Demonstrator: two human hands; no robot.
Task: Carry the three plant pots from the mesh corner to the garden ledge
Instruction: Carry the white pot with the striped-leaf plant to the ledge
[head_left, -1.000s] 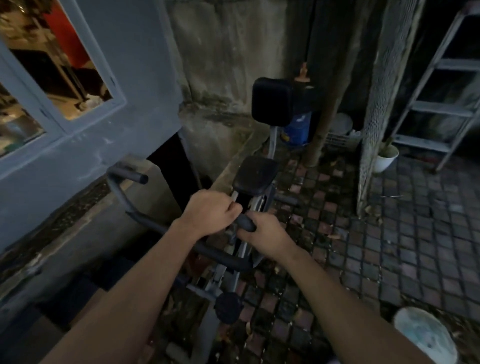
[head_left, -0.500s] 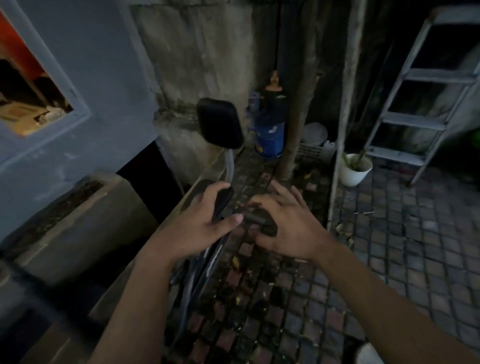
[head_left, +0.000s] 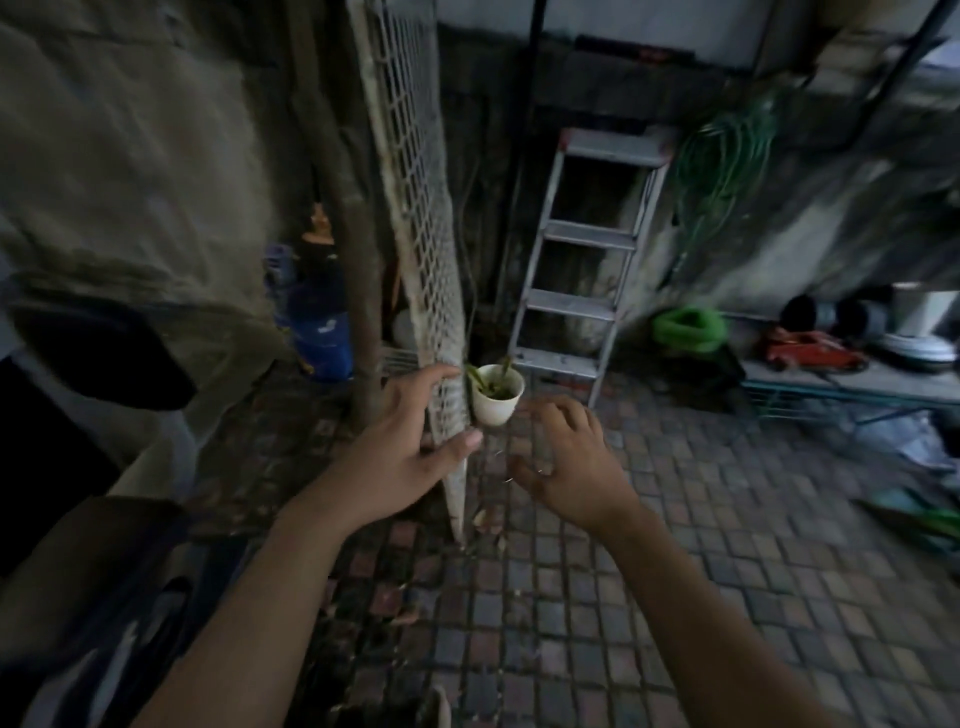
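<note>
A small white plant pot (head_left: 497, 396) with a few green shoots stands on the paving at the foot of a tall white mesh panel (head_left: 420, 218). My left hand (head_left: 405, 447) is open in front of the mesh's lower edge, fingers spread, just left of the pot. My right hand (head_left: 566, 462) is open too, palm down, slightly below and right of the pot. Neither hand touches the pot. I see only this one pot in the corner.
A metal stepladder (head_left: 582, 260) leans on the wall behind the pot. A blue cylinder (head_left: 319, 332) stands left of the mesh behind a post. The dark exercise machine (head_left: 98, 358) sits at left. A low ledge (head_left: 852, 376) at right holds dark pots, a red toy and green hose.
Both hands have let go of the exercise machine and opened. The view has swung right and closer to the mesh corner, so the white pot now lies just beyond my fingers.
</note>
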